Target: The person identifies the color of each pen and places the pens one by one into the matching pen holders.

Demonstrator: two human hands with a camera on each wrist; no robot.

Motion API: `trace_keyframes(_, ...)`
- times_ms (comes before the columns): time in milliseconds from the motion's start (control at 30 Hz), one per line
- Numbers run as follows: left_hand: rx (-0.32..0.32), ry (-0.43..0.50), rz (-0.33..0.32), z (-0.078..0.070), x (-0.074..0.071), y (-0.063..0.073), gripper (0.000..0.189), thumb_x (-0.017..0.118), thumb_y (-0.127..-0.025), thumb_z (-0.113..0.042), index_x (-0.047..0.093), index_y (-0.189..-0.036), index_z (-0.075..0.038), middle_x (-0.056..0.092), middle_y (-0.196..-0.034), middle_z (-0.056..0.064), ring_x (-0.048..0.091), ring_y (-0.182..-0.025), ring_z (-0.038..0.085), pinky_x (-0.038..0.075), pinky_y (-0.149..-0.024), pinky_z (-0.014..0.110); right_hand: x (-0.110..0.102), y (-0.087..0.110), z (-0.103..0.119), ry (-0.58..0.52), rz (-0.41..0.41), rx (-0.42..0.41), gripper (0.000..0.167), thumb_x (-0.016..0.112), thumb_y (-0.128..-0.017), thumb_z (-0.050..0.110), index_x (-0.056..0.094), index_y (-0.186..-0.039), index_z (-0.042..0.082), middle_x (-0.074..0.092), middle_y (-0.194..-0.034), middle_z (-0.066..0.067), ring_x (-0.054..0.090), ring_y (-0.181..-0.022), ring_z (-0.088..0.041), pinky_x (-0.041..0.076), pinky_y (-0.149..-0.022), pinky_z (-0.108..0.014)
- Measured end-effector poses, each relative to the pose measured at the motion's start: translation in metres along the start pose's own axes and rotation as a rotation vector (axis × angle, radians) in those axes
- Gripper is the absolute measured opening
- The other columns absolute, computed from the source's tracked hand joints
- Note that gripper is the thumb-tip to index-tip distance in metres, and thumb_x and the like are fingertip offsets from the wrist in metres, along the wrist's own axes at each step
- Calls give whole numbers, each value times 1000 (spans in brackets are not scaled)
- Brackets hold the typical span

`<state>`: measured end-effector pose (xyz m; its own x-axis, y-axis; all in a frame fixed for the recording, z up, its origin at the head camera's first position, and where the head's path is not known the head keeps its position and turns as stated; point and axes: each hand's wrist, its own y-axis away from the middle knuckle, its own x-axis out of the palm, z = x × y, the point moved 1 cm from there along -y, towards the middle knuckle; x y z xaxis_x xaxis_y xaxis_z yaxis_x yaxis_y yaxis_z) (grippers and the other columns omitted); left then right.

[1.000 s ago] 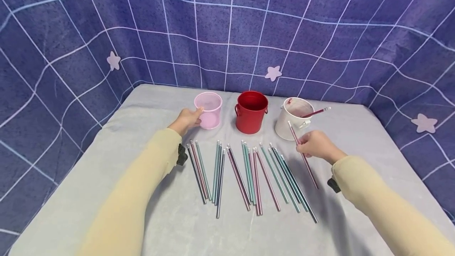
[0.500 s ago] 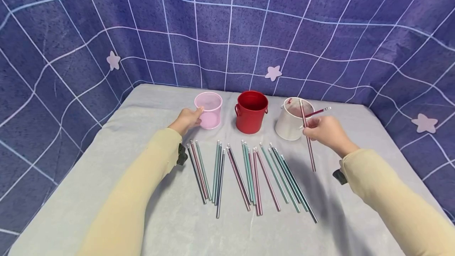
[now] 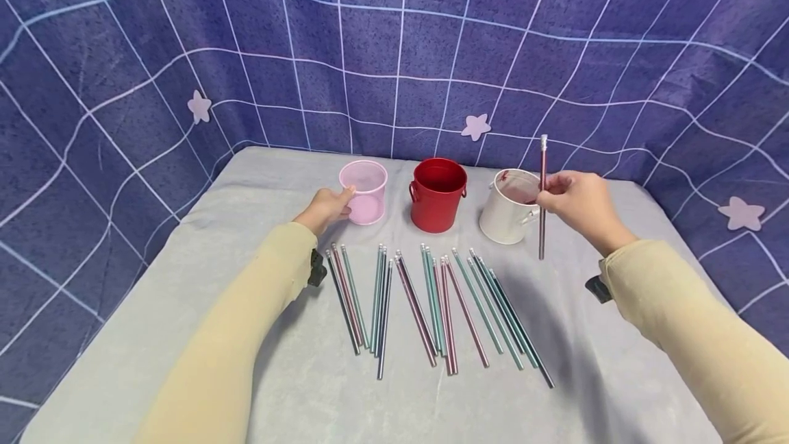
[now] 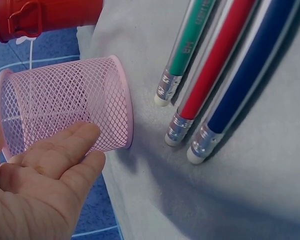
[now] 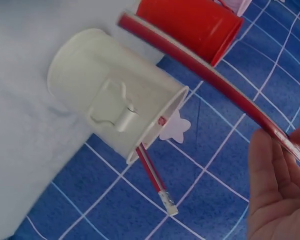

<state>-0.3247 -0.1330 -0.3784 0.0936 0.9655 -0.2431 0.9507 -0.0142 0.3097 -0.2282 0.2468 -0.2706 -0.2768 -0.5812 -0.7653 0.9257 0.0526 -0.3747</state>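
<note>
My right hand pinches a red pencil between thumb and fingers. The pencil stands nearly upright, eraser end up, in front of the right rim of the white bucket. Another red pencil pokes out of that bucket in the right wrist view; the hand hides it from the head view. At the pink mesh cup, my left hand rests with its thumb at the rim. The left wrist view shows its fingers stretched out along the outside of the mesh.
Between the cup and the white bucket stands a red bucket. Several green, red and dark blue pencils lie in a row on the grey cloth in front, eraser ends toward the containers. A blue grid-patterned curtain surrounds the surface.
My right hand has moved up and to the right with the red pencil, which has turned from slanted to nearly upright. The left hand has stayed at the pink cup.
</note>
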Motion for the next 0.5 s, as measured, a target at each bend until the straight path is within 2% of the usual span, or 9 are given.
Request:
trace_keyframes(100,-8,-4,-5,1,-1,0,61,44,-103,-28,27,-135,20,45,-131,39,48,-124,39,43,-102,37,-1,-2,3,6,-144,-35,15,63,-74,7,70,-82,-3,67,-67,-8,43,-52,10,33,-50,-14)
trace_keyframes(167,-9,-5,-6,1,0,-1,61,44,-103,-29,27,-136,20,45,-131,38,49,-123,39,43,-102,37,-2,-1,5,-16,-231,-42,14,61,-74,5,70,-81,-3,64,-64,0,42,-51,13,33,-50,-12)
trace_keyframes(233,-7,2,-4,0,1,-2,62,45,-102,-29,27,-136,20,45,-131,38,50,-122,39,43,-102,37,-3,-1,5,-52,-295,-40,14,60,-74,4,70,-81,-3,59,-61,13,42,-52,14,33,-51,-11)
trace_keyframes(367,-4,13,-4,0,2,-4,61,45,-102,-28,28,-135,20,46,-129,39,51,-120,40,44,-101,37,-3,-2,4,-127,-381,-45,13,59,-77,2,69,-82,-6,47,-61,35,43,-54,13,33,-51,-9)
trace_keyframes(500,-12,17,-11,1,1,-3,60,45,-102,-27,28,-135,20,46,-129,39,51,-121,40,44,-101,38,-1,-6,-2,-160,-431,-49,13,61,-80,3,67,-83,-8,45,-63,40,43,-56,15,34,-53,-7)
